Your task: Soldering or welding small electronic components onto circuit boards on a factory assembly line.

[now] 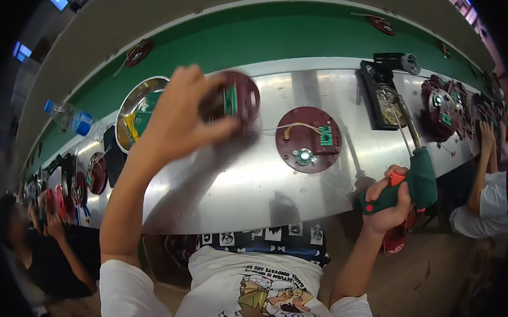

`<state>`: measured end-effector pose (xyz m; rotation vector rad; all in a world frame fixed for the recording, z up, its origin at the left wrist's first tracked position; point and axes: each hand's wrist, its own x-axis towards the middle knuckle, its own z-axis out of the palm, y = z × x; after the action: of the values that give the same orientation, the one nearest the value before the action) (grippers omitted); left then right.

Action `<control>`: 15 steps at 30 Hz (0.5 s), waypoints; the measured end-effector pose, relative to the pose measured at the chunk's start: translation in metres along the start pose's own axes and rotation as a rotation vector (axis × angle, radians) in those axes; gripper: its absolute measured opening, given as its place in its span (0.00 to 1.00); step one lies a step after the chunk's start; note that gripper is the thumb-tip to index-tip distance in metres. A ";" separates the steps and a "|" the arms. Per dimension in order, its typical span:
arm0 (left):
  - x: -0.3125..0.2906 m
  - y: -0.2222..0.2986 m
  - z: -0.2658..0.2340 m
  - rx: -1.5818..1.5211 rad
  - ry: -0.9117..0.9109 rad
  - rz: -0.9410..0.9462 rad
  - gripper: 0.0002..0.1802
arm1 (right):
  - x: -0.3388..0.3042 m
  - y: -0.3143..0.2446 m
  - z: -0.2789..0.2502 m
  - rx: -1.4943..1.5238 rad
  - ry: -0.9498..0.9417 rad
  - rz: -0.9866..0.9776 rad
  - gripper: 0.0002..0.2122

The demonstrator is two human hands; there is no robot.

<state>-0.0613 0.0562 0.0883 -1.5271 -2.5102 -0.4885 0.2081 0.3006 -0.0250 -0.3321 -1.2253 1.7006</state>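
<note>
shiny metal bench (235, 189) with maroon disc (308, 141), black tray (370, 98), steel bowl (125, 116)

My left hand (179, 113) grips a disc (248, 99), my right hand (391, 204) a soldering gun (426, 177); another disc (298, 116) lies on the table (238, 200).

A white short-sleeved T-shirt (217, 281) is worn — printed with cartoon figures (273, 295) and dark lettering (266, 268) — with black-and-white patterned bottoms (262, 236).

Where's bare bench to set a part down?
Bare: metal bench front-left of the central maroon disc, and between that disc and the black tray. Crowded: right of the tray, wired discs; left, metal bowl and bottle.
</note>
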 end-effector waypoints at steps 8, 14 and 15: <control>0.053 0.085 0.071 -0.089 -0.011 0.213 0.34 | 0.001 0.003 0.002 0.010 0.079 -0.026 0.15; 0.015 0.071 0.074 -0.181 -0.077 0.204 0.29 | -0.003 0.002 -0.009 0.034 0.044 -0.021 0.15; 0.004 0.066 0.068 -0.155 -0.082 0.191 0.30 | -0.003 0.001 -0.011 0.020 0.015 -0.029 0.16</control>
<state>-0.0022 0.1118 0.0384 -1.8572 -2.4001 -0.6153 0.2162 0.3044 -0.0315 -0.3133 -1.1962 1.6816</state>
